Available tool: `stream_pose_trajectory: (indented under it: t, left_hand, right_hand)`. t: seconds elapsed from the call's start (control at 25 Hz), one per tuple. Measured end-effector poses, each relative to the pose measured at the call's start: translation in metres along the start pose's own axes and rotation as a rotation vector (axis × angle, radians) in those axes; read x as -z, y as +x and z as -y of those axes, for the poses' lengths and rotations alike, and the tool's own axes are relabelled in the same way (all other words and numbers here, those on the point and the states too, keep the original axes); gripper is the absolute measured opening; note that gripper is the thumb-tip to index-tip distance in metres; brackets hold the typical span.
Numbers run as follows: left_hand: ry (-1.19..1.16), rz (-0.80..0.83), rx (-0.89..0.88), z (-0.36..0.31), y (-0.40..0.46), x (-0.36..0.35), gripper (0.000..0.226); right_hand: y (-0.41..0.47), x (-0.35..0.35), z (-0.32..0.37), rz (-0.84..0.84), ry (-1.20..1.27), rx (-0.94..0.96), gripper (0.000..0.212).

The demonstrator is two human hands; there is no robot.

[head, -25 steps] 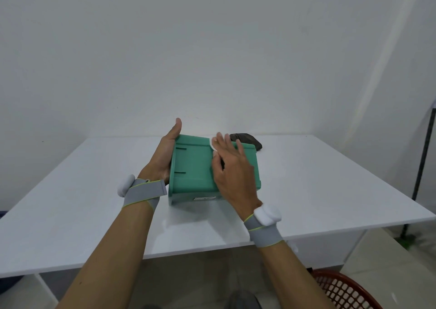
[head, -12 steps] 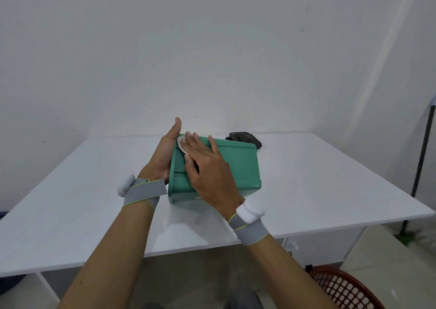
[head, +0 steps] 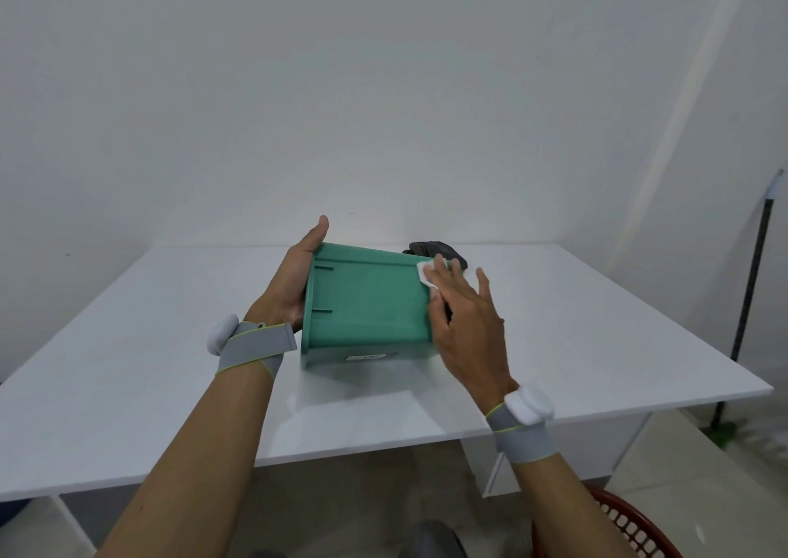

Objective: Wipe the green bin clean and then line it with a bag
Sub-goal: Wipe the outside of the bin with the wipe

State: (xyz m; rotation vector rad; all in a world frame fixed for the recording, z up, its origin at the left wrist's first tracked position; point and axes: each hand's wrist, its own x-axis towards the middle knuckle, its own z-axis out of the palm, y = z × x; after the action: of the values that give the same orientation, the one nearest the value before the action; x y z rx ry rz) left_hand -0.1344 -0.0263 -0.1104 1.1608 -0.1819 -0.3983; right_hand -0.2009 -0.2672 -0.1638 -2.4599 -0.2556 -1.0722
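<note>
The green bin [head: 366, 301] lies on its side on the white table [head: 597, 323], its flanged end to the left. My left hand [head: 294, 284] holds that left end, thumb pointing up over the top edge; its fingers are hidden behind the bin. My right hand [head: 464, 323] lies flat on the bin's upper right part, fingers straight and spread, and presses a small white wipe [head: 424, 274] against the green surface. A crumpled black bag [head: 439, 250] sits on the table just behind the bin.
A red mesh basket [head: 631, 527] stands on the floor under the table's near right corner. A dark pole [head: 750, 284] leans against the wall at the right. White walls close in behind and to the right of the table.
My right hand slid the wipe along the bin's upper side, first to the left end, then back across to the right end. My left hand has kept its hold.
</note>
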Motion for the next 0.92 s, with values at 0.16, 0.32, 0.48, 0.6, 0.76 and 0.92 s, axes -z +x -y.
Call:
stream_pose_trajectory:
  t: [0.16,0.32,0.48,0.6,0.76,0.92]
  left_hand:
    - [-0.012,0.015,0.000,0.001,0.000,0.000,0.075]
    - [-0.022,0.004,0.001,0.002,-0.001,-0.002,0.074]
    - [-0.020,-0.013,-0.005,0.002,-0.003,-0.004,0.073]
    - [-0.024,0.019,0.011,0.002,-0.004,-0.006,0.074]
    - [-0.049,0.075,0.015,0.002,-0.006,-0.008,0.073]
    - [-0.043,-0.002,-0.002,0.002,-0.008,-0.010,0.066]
  right_hand:
    - [-0.002,0.010,-0.024,-0.041,-0.010,-0.113,0.039]
    - [0.004,0.004,-0.015,-0.060,0.080,-0.138,0.035]
    - [0.013,-0.009,0.018,-0.034,0.149,-0.077,0.033]
    - [0.020,-0.019,0.051,0.012,0.198,-0.034,0.032]
    - [0.032,-0.030,0.090,0.085,0.271,-0.019,0.034]
    - [0.042,-0.035,0.115,0.181,0.384,-0.075,0.037]
